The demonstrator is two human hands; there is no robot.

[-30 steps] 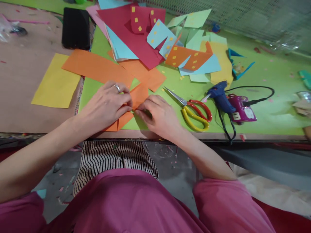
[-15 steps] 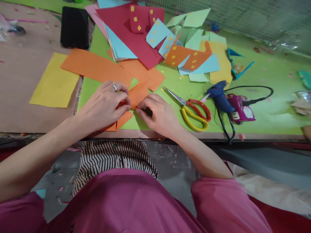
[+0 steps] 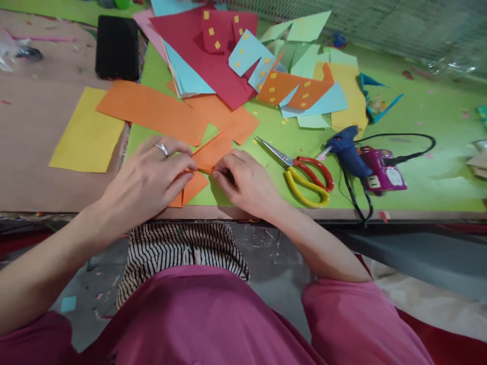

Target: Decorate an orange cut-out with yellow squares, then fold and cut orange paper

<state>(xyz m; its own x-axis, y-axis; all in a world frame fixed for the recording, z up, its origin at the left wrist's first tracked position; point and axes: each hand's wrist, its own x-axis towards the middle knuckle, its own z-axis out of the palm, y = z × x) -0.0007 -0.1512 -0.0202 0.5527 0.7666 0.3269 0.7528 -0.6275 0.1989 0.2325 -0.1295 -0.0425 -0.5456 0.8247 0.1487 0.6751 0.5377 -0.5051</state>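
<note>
Between my hands is a piece of orange paper (image 3: 213, 152) with a folded edge, near the table's front. My left hand (image 3: 150, 172), with a ring on one finger, pinches the paper's left end between thumb and fingertips. On the other side my right hand (image 3: 245, 180) has its thumb and fingers closed on the right end of the same paper. More orange paper (image 3: 196, 187) lies below, partly hidden under my left hand. To the right of my right hand rest scissors (image 3: 292, 165) with red and yellow handles, blades pointing up and left.
A blue glue gun (image 3: 348, 149) with a black cord lies beside a purple box (image 3: 386, 172). An orange strip (image 3: 152, 109), a yellow sheet (image 3: 87, 129) and a black tablet-like object (image 3: 117, 46) are at left. Red paper (image 3: 198, 48) and dotted cut pieces (image 3: 297, 88) lie behind.
My left hand has shifted left and slightly down along the orange paper, uncovering more of it. My right hand stays almost in place.
</note>
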